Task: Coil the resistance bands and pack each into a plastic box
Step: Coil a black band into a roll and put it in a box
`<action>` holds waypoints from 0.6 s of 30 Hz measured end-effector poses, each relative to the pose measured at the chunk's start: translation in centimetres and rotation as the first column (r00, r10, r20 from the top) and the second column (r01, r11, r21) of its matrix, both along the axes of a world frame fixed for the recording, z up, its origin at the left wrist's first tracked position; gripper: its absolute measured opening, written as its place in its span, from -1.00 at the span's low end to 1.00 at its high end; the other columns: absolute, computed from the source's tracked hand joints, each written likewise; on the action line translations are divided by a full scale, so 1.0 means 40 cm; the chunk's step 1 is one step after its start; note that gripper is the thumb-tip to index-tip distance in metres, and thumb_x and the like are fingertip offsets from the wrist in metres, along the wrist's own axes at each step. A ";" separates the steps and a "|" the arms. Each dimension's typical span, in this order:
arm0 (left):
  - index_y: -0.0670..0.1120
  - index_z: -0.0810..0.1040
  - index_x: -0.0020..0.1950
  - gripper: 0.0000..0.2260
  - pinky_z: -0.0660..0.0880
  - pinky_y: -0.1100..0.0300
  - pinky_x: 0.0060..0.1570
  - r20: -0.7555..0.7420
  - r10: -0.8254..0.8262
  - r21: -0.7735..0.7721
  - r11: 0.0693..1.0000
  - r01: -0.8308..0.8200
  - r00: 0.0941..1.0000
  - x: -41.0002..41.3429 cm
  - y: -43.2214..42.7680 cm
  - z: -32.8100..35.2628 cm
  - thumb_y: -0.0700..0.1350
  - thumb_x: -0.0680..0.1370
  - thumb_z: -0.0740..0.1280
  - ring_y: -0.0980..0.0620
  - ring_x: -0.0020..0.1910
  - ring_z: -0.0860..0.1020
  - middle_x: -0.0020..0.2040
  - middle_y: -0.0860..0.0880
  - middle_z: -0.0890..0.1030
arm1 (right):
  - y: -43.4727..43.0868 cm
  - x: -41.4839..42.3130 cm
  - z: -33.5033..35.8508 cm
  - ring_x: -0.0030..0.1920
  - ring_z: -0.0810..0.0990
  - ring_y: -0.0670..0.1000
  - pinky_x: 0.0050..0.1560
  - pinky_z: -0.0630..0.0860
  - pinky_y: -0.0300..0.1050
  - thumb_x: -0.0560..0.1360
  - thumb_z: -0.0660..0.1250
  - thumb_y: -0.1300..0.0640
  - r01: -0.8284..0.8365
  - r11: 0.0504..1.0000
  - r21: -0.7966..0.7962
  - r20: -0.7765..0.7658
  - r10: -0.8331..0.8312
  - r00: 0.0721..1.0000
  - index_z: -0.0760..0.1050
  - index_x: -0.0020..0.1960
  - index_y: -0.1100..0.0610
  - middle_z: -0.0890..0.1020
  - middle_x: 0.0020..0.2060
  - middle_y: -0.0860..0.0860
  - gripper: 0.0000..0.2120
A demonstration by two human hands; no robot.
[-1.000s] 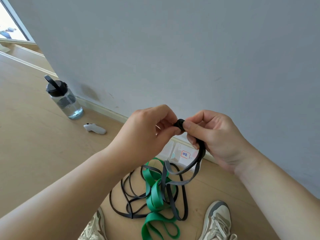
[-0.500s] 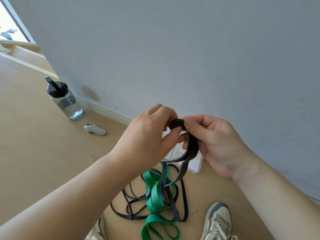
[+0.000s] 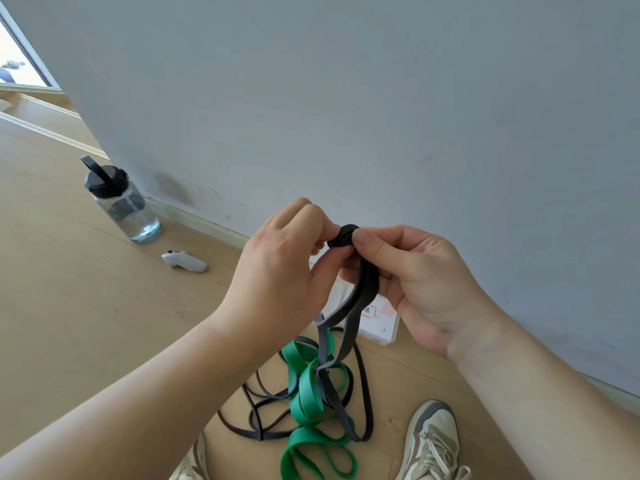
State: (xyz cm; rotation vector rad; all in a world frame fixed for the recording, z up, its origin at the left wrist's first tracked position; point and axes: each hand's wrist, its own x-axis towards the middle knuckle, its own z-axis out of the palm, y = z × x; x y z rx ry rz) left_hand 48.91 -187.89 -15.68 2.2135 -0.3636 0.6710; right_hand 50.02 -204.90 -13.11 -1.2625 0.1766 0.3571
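Grey band, its end rolled into a small tight coil, is pinched between left hand and right hand above the floor. Its tail hangs onto the green band; a plastic box sits behind.

Matt rubbery grey band, pale smooth wood-look floor.

The wooden floor carries a water bottle and a white controller well left of the fingers, a white box just under them, and a green band and a thin black band farther below.
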 end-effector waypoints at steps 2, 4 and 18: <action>-0.19 0.56 -0.14 -0.83 0.54 0.11 -0.25 -0.001 -0.002 -0.066 0.998 0.002 1.000 0.000 -0.002 -0.003 -0.19 0.51 0.53 0.00 -0.23 0.61 -0.21 0.01 0.57 | 0.008 -0.002 -0.004 -0.11 0.71 0.21 0.06 0.71 0.06 0.39 0.50 0.18 0.027 0.999 0.024 -0.008 -0.026 1.000 0.69 -0.02 0.27 0.71 0.04 0.36 -0.79; -0.19 0.58 -0.18 -0.81 0.58 0.07 -0.25 -0.016 -0.011 -0.121 0.993 0.009 1.000 -0.001 -0.006 -0.004 -0.19 0.49 0.57 0.02 -0.25 0.65 -0.23 0.00 0.59 | 0.013 -0.002 -0.008 -0.05 0.71 0.23 0.12 0.69 0.09 0.39 0.50 0.17 0.047 0.998 0.032 -0.003 -0.046 0.999 0.69 -0.02 0.25 0.71 0.06 0.35 -0.79; 0.08 0.53 0.45 -0.52 0.58 0.17 -0.04 -0.309 -0.267 0.020 0.958 0.287 0.913 -0.005 0.036 -0.025 -0.12 0.54 0.50 0.13 -0.08 0.57 0.03 0.12 0.60 | -0.013 0.005 -0.008 -0.28 0.70 0.12 -0.06 0.68 0.06 0.50 0.49 0.36 -0.101 0.892 -0.441 0.083 0.152 0.985 0.66 -0.07 0.25 0.76 -0.23 0.19 -0.94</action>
